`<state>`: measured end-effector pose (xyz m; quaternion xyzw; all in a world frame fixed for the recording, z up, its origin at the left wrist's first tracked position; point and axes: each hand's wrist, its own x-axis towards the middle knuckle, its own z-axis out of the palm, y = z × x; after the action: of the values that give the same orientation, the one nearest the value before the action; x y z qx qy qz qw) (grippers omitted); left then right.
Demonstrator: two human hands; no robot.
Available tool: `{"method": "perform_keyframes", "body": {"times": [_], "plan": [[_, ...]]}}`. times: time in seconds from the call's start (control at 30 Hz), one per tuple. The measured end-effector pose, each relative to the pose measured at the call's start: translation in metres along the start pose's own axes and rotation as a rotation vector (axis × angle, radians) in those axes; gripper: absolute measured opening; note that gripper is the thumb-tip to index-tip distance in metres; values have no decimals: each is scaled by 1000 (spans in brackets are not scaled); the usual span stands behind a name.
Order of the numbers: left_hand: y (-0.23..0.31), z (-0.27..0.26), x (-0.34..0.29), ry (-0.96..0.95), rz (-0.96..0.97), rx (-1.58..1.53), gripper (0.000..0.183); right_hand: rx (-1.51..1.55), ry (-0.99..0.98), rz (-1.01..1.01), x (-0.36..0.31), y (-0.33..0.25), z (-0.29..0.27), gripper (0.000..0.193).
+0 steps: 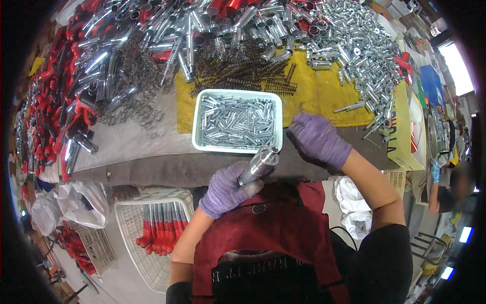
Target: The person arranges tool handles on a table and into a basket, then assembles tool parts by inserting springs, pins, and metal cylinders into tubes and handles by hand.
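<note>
My left hand (225,192), in a purple knit glove, is closed round a shiny metal tube (260,165). The tube tilts up to the right, its open end showing a smaller part inside. My right hand (319,139), gloved alike, hovers over the table edge with its fingers curled in; whatever they hold, if anything, is hidden. Between and beyond my hands stands a pale green plastic tray (279,121) filled with small metal pins (235,121). The right hand is beside the tray's right side, apart from the tube.
Dark coil springs (228,68) lie on a yellow cloth (319,91) behind the tray. Metal fittings (354,45) are heaped at far right, red-handled parts (50,101) at left. A yellow carton (402,126) stands right. Below left is a white basket (129,238); a co-worker (448,190) is at right.
</note>
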<state>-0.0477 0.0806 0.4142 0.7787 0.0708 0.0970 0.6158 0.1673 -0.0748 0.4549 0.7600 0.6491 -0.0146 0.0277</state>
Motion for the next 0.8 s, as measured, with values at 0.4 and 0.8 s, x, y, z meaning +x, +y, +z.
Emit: {"method": "perform_keyframes", "body": {"times": [0.4,0.8], "plan": [[1,2,-1,7,-18,38,34,-21,358,179,-10,24,33,17],[3,-4,-3,-25,-61,33,35,28,-477,459,-102,20,-63,18]]}}
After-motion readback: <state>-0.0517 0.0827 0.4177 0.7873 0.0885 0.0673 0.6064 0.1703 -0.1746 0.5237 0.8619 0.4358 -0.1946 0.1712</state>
